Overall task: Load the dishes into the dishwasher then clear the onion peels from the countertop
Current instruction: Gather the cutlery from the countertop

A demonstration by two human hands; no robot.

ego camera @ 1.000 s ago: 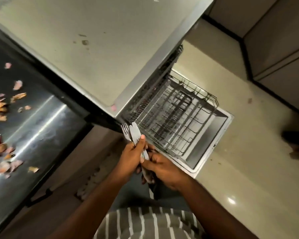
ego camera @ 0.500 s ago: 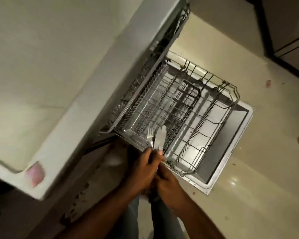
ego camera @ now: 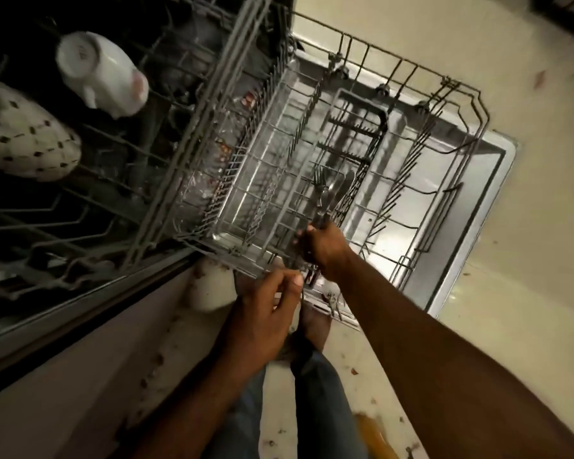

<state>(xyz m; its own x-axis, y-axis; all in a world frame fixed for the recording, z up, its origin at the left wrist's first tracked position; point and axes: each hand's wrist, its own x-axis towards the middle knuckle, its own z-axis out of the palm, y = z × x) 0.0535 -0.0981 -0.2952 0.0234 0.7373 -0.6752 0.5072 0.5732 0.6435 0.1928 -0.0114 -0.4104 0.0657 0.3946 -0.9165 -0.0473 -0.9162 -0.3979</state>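
Observation:
My right hand (ego camera: 322, 245) grips a bundle of cutlery (ego camera: 328, 190), a fork and knives, with the tips pointing up over the pulled-out lower rack (ego camera: 411, 134) of the open dishwasher. My left hand (ego camera: 265, 299) hovers just below the rack's near edge, fingers curled, thumb and fingertips close together; whether it holds anything is unclear. A white mug (ego camera: 100, 72) lies on its side in the upper rack (ego camera: 193, 120), and a patterned cup (ego camera: 24, 140) sits at the far left. The countertop and onion peels are out of view.
The dishwasher door (ego camera: 474, 207) lies open under the rack. A cutlery basket (ego camera: 358, 127) with a dark frame stands in the lower rack. The pale floor (ego camera: 527, 293) to the right shows scattered specks. My legs and a foot (ego camera: 312, 326) are below the hands.
The camera dropped lower and closer to the dishwasher, so the countertop left the view. My right hand took the cutlery and carried it over the lower rack; my left hand came off it.

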